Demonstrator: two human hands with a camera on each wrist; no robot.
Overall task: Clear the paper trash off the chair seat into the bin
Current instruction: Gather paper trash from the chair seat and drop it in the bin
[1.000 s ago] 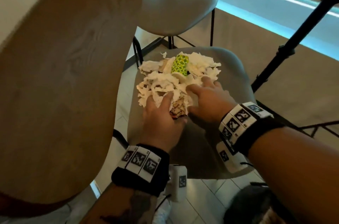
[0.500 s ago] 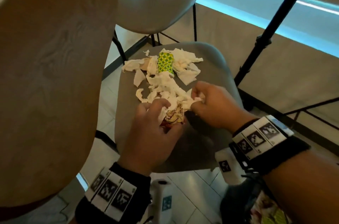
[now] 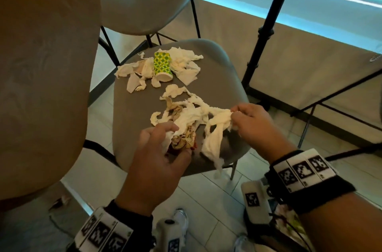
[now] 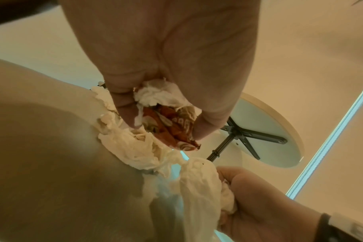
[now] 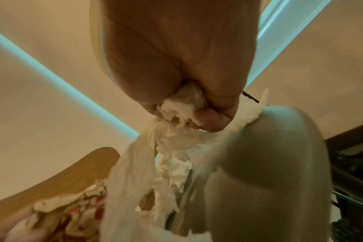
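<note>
White torn tissue scraps (image 3: 182, 68) and a green-dotted paper cup (image 3: 162, 68) lie at the far side of the grey chair seat (image 3: 132, 119). My left hand (image 3: 159, 154) grips a crumpled red-and-tan wrapper (image 3: 184, 139) together with white tissue (image 4: 155, 95) near the seat's front. My right hand (image 3: 252, 121) clutches a bunch of white tissue (image 3: 219, 119); long strips (image 5: 135, 172) hang from it over the seat's front edge. Tissue strands stretch between the two hands. The bin's dark rim (image 3: 256, 227) shows at the bottom right, mostly hidden by my right forearm.
A wooden table top (image 3: 41, 78) fills the left, close beside the chair. A second grey chair (image 3: 144, 1) stands behind. A black tripod pole (image 3: 266, 26) rises on the right. Tiled floor (image 3: 210, 196) lies below the seat's front edge.
Both hands have closed on paper and drawn toward me, dragging a part of the pile to the seat's front. The cup and other scraps stay at the back.
</note>
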